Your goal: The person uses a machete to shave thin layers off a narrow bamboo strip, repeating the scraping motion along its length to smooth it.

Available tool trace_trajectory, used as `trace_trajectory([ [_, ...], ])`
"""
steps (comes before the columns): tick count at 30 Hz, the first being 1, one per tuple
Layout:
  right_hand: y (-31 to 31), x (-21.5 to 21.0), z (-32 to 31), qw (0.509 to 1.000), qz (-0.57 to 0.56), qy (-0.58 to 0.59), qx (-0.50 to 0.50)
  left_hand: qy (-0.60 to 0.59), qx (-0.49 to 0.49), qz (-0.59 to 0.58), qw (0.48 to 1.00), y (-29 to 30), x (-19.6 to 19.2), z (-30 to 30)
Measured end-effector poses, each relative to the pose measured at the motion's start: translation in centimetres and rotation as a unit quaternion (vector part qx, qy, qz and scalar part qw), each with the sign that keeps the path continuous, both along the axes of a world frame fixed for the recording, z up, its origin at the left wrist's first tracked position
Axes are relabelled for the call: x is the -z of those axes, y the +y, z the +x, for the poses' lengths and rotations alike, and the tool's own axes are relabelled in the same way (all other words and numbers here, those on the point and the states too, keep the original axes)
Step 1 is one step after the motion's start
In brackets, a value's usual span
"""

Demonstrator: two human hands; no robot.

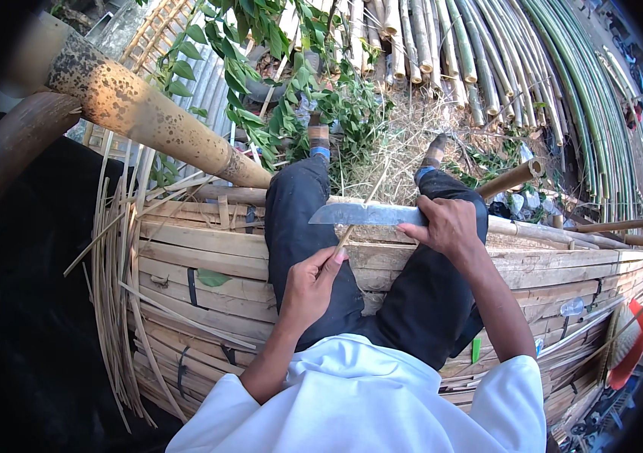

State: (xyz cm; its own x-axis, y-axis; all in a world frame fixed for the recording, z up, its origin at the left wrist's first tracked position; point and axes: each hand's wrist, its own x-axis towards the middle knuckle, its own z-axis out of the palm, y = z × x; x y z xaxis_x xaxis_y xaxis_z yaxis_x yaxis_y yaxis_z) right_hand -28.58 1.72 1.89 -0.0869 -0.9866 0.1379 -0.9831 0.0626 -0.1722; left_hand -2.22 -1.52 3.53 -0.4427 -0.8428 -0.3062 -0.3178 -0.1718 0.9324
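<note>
My right hand (451,229) is closed at the right end of a wide-bladed knife (370,215), whose grey blade points left across my lap; its handle is hidden in the fist. Between the thumb and fingers of my left hand (312,285) is a thin bamboo strip (346,235). The strip slants up and to the right, crossing the blade just left of its middle. Its lower end disappears into my left hand.
I sit on a stack of split bamboo slats (200,260). Thin strips (114,294) hang at the left, below a thick speckled bamboo pole (148,106). Leafy branches (250,68) and shavings (393,162) lie beyond my feet. Bamboo poles (480,57) are piled at the far right.
</note>
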Motion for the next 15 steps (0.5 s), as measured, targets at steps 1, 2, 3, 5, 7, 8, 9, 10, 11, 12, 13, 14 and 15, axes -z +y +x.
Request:
trace_trajectory([
  [1,-0.5,-0.1,-0.7,0.999,0.02,-0.002,0.026,0.0,-0.008,0.003,1.0,0.0,0.0,0.6],
  [2,-0.9,-0.3,-3.3,0.987,0.042,-0.025,0.153,0.004,-0.005,0.004,1.0,0.4,-0.3,1.4],
  [3,-0.9,-0.2,-6.7,0.958,0.06,-0.052,0.276,-0.004,-0.011,0.037,0.999,1.1,-0.9,2.7],
  [5,1.5,-1.1,-11.7,0.931,0.058,-0.064,0.356,-0.008,-0.015,0.071,0.997,0.3,-0.9,4.0],
  [7,2.3,-2.3,-11.7,0.931,0.036,-0.107,0.347,0.014,-0.093,0.153,0.984,0.7,-0.4,5.1],
  [8,2.3,-2.2,-11.4,0.938,0.024,-0.113,0.328,0.016,-0.081,0.151,0.985,0.6,-0.1,4.8],
  [9,2.4,-2.2,-10.2,0.943,0.011,-0.1,0.317,0.018,-0.081,0.151,0.985,0.5,0.2,4.2],
  [10,2.1,-2.5,-9.4,0.941,0.026,-0.12,0.314,0.026,-0.058,0.156,0.986,0.5,0.4,3.5],
  [11,1.7,-2.7,-8.7,0.939,0.04,-0.144,0.31,0.032,-0.037,0.159,0.986,0.5,0.4,3.1],
  [12,1.7,-2.2,-8.2,0.942,0.042,-0.146,0.298,0.048,-0.024,0.162,0.985,0.6,0.5,2.8],
  [13,1.9,-2.1,-7.5,0.942,0.04,-0.149,0.297,0.046,-0.024,0.16,0.986,0.7,0.5,2.6],
  [14,1.9,-2.0,-6.6,0.943,0.037,-0.174,0.282,0.057,-0.023,0.166,0.984,0.7,0.4,2.4],
  [15,2.0,-1.9,-5.7,0.942,0.034,-0.199,0.269,0.068,-0.019,0.173,0.982,0.7,0.5,2.2],
])
